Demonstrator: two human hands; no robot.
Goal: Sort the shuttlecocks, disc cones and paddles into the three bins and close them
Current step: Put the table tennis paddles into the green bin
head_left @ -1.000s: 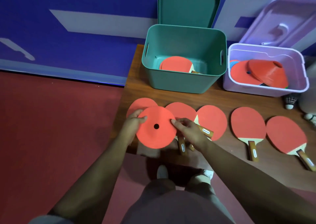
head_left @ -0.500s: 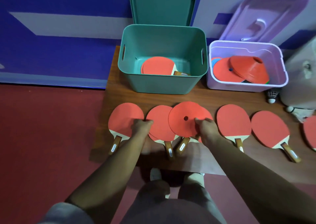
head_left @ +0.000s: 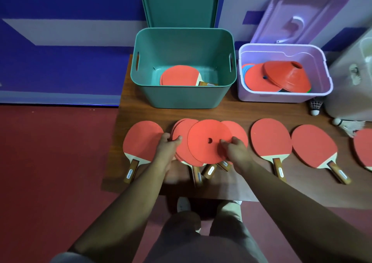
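Here, your right hand (head_left: 234, 150) pinches the right edge of a flat orange disc (head_left: 203, 142) lying across overlapping paddles (head_left: 182, 130) mid-tabletop (head_left: 241, 110), while your left hand (head_left: 166, 148) grips the paddles' left edge. The disc looks thin, light and bendy, so lift it by its rim toward the purple bin (head_left: 281, 46) of cones.

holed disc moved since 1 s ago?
Yes, rightward. The holed disc, pinched by the right hand, covered the leftmost paddle before; now it sits right of the middle of the green bin. The left hand grips the paddle stack.
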